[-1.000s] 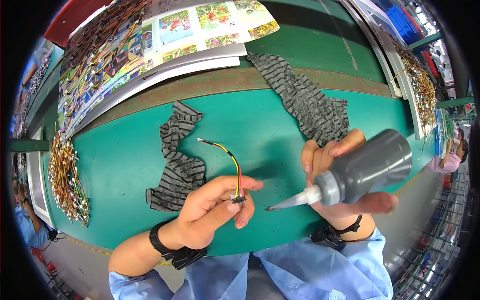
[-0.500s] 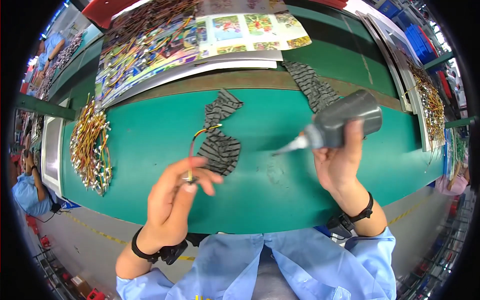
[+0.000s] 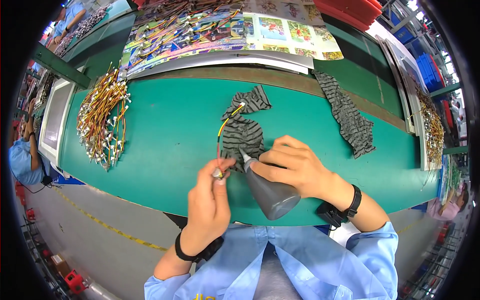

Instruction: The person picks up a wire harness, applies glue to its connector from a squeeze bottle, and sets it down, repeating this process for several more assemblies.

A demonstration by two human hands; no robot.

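Between the thumb and fingertips of my left hand (image 3: 209, 205) is a small round silver part (image 3: 217, 173). A thin red, yellow and black cable (image 3: 220, 131) runs up from it to a white plug over a grey striped cloth (image 3: 247, 132). My right hand (image 3: 297, 170) grips a dark grey squeeze bottle (image 3: 274, 192). Its pale pointed nozzle (image 3: 245, 156) points up and to the left, just right of the silver part and apart from it. The tip lies over the cloth's lower edge; whether it touches the cloth I cannot tell.
Another striped cloth (image 3: 345, 117) lies on the green table (image 3: 165, 150) at right. A heap of wired parts (image 3: 102, 117) is at left. More lie on printed sheets (image 3: 285, 30) at the back and a right-hand rack (image 3: 430, 120). Co-workers sit at both sides.
My right hand has brought the bottle leftward and down, turning its nozzle from left-pointing to up-left beside my left hand. Both hands are now closer together. The view has shifted.
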